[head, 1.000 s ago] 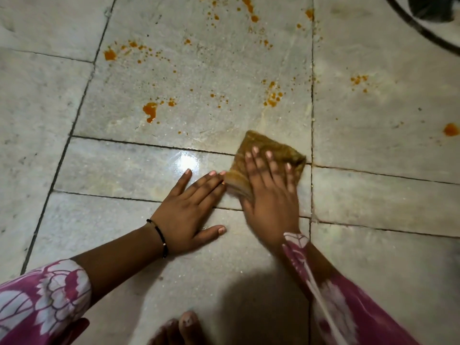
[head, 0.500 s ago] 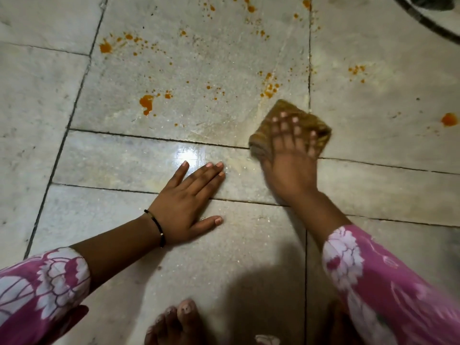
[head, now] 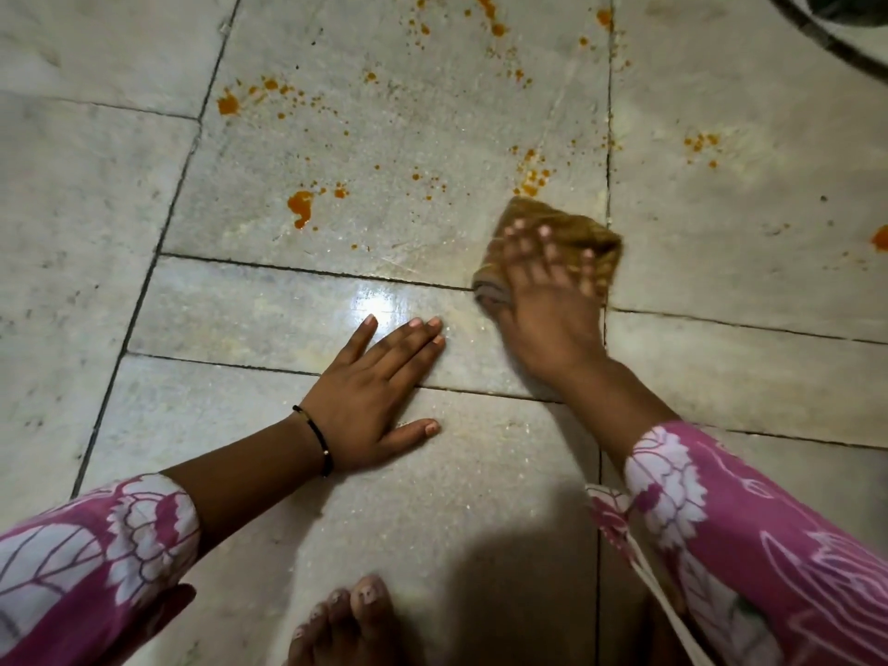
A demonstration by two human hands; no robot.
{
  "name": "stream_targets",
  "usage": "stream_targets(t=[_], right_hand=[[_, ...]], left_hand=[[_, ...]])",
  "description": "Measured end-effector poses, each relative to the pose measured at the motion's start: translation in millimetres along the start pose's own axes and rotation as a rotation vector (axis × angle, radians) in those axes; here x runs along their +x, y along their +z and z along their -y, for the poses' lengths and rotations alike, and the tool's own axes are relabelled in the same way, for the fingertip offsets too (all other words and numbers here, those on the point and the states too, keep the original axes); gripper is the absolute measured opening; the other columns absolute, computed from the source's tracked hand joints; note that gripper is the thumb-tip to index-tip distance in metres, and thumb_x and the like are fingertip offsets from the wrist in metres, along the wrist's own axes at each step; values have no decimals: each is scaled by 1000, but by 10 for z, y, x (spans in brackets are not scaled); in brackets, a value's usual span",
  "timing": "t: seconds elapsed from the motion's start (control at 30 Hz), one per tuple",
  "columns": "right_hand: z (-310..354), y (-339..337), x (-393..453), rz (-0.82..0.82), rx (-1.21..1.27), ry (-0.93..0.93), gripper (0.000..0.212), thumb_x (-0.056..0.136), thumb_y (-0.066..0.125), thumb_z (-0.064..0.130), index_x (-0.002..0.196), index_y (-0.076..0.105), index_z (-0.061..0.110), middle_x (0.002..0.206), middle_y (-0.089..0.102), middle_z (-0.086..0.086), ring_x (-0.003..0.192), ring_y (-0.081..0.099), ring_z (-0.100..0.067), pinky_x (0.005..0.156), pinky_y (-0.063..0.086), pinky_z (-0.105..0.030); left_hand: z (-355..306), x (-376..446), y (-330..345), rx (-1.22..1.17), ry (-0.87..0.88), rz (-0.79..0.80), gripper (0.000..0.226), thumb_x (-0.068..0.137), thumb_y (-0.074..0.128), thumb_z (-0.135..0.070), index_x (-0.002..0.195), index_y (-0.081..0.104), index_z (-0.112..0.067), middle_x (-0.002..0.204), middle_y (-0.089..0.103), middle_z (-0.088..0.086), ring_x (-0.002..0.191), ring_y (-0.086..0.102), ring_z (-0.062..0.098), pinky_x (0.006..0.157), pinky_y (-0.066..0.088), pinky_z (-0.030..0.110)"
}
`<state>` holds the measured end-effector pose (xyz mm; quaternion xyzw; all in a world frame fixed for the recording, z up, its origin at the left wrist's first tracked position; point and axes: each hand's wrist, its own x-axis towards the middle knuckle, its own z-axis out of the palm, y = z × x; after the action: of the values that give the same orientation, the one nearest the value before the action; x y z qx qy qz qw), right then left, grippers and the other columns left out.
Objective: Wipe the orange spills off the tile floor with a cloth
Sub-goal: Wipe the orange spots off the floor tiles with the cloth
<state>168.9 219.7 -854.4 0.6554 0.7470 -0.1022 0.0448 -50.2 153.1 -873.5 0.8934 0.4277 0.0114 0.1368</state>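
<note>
A person crouching on a pale tile floor [head: 432, 497] is pressing a folded brown cloth [head: 576, 233] flat under the spread fingers of the right hand [head: 543, 300], its grip lying open on top of the fabric rather than closing around it, just beside a grout line. The left hand [head: 370, 396], wearing a thin black bracelet [head: 314, 439], is resting palm-down and open on the tiles, holding nothing, near the bare toes [head: 355, 612]. Orange spills [head: 300, 206] are dotting the tiles beyond the cloth, the nearest cluster lying just past its far edge.
</note>
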Motion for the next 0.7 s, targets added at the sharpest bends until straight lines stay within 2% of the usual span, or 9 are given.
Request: stream_targets(t=[0.1, 0.17, 0.23, 0.3, 0.4, 0.47, 0.53, 0.6, 0.7], right_hand=[[165, 90, -320, -6, -38, -268, 71, 91, 16, 58, 151, 11, 21, 159, 10, 2, 146, 5, -17, 115, -2, -50], [-14, 147, -625, -5, -28, -328, 69, 91, 21, 56, 150, 15, 21, 157, 13, 2, 145, 11, -18, 115, 3, -48], [-245, 154, -863, -25, -28, -245, 69, 89, 27, 53, 149, 21, 20, 156, 20, 0, 143, 21, -23, 113, 10, -46], [-355, 101, -847, -65, -54, -58, 74, 85, 28, 57, 148, 26, 19, 154, 28, -5, 138, 28, -29, 108, 18, -48], [-205, -37, -424, -85, -11, 175, 85, 76, 26, 69, 145, 31, 19, 150, 30, -12, 130, 30, -33, 99, 25, -50], [-17, -118, -130, -90, 38, 220, 83, 77, 32, 71, 143, 34, 21, 148, 30, -11, 128, 28, -31, 95, 26, -47], [172, -104, -1, -108, 23, 117, 75, 81, 40, 67, 140, 38, 20, 143, 36, -10, 124, 31, -30, 91, 28, -44], [339, -55, -71, -137, 26, -46, 70, 82, 38, 65, 135, 46, 19, 138, 44, -7, 119, 37, -28, 87, 27, -41], [415, 3, -435, -88, 117, -253, 70, 83, 34, 66, 132, 50, 19, 139, 47, -2, 120, 37, -23, 93, 23, -40]], left_hand=[[0, 13, 9, 11, 6, -2, 79, 87, 37, -62, 146, 26, -10, 154, 26, 8, 143, 19, 20, 114, 13, 51], [0, 14, 11, 11, 3, 7, 80, 88, 36, -62, 147, 25, -11, 155, 22, 6, 143, 17, 19, 114, 12, 51], [4, 15, 13, 13, 3, 2, 80, 88, 35, -62, 148, 22, -11, 156, 18, 5, 144, 15, 18, 115, 10, 49], [6, 8, 9, 6, -4, 0, 79, 88, 34, -62, 148, 22, -11, 156, 17, 5, 144, 14, 18, 115, 8, 48], [6, 5, 4, 7, -5, 17, 79, 89, 33, -62, 149, 20, -12, 157, 16, 5, 144, 14, 17, 116, 6, 47], [-3, 6, -3, 3, -4, 35, 80, 88, 33, -62, 149, 20, -12, 157, 15, 5, 144, 13, 17, 116, 5, 45], [1, -10, -45, -37, -26, 35, 79, 88, 34, -61, 148, 21, -12, 157, 15, 5, 144, 15, 18, 116, 6, 41], [53, -91, -86, -95, -91, -2, 76, 89, 33, -59, 147, 25, -11, 156, 19, 6, 142, 20, 20, 115, 11, 39], [231, -341, -114, -65, -258, -86, 73, 90, 31, -57, 146, 28, -10, 155, 21, 7, 142, 21, 20, 115, 10, 41]])
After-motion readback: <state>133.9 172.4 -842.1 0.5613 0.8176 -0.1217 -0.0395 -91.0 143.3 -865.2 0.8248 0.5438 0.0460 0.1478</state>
